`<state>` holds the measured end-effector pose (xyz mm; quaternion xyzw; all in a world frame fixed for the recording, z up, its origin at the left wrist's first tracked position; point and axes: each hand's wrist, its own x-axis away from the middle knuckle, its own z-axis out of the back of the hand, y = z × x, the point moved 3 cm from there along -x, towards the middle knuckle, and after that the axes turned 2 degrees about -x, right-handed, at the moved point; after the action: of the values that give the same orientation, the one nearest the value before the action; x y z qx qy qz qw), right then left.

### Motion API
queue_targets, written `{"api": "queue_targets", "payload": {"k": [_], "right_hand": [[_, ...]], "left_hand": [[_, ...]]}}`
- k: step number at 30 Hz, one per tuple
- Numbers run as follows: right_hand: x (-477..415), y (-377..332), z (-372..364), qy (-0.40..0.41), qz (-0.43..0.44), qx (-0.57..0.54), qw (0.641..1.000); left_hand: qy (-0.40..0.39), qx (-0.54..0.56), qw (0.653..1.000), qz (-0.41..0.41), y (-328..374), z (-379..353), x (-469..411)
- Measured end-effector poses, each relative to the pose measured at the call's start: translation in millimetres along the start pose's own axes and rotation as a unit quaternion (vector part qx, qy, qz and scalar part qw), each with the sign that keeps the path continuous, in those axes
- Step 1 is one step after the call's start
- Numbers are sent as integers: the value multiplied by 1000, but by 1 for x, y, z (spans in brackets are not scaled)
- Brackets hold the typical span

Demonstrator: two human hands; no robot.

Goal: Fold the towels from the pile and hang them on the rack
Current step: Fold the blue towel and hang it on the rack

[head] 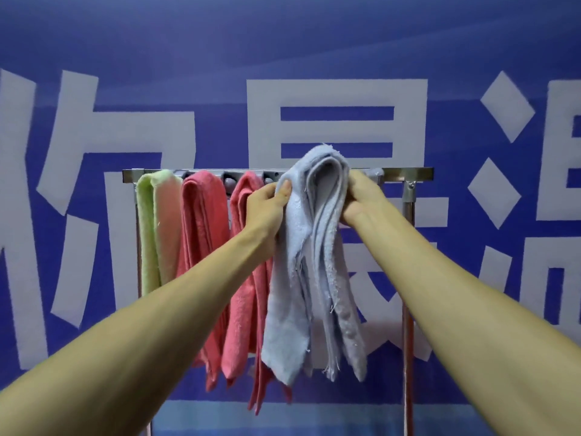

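The folded pale blue towel (pixel 314 262) hung before the top bar of the rack (pixel 405 174), fold raised above it, your left hand (pixel 267 206) pinching its left edge and your right hand (pixel 361 199) gripping its right side, just right of two coral towels (pixel 204 231).

The pale grey-blue folded terry towel (pixel 314 262) is soft, matt looped cloth, nubbly on its surface, with loose threads fraying from its hems. The coral-pink folded towel beside it (pixel 245 325) and the second coral-pink folded towel (pixel 201 231) are the same fuzzy, dull cloth. The light green and pale pink towel (pixel 163 231) looks finer and plusher. The horizontal silver rack bar (pixel 405 172) is brushed metal with a soft sheen, and the upright silver rack post (pixel 408 278) is smooth, shinier metal. The small grey rounded clips (pixel 229 180) on the bar look like smooth plastic. The blue wall with large white characters (pixel 94 42) is flat and matt.
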<state>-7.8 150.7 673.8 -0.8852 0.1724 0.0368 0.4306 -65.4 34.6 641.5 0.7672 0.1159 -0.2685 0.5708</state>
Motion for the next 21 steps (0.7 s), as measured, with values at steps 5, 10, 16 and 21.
{"api": "queue_targets", "payload": {"k": [5,10,16,21], "right_hand": [[-37,3,-21,22,-3,3,1000],[-62,14,-17,102,64,42,992],[-84,35,8,155,88,119,977],[-83,38,27,137,78,207,966]], "left_hand": [[121,-11,993,8,9,-5,-49],[183,-82,979,22,7,-5,-75],[169,-126,976,48,-19,-1,-70],[108,-177,977,53,-37,9,-56]]}}
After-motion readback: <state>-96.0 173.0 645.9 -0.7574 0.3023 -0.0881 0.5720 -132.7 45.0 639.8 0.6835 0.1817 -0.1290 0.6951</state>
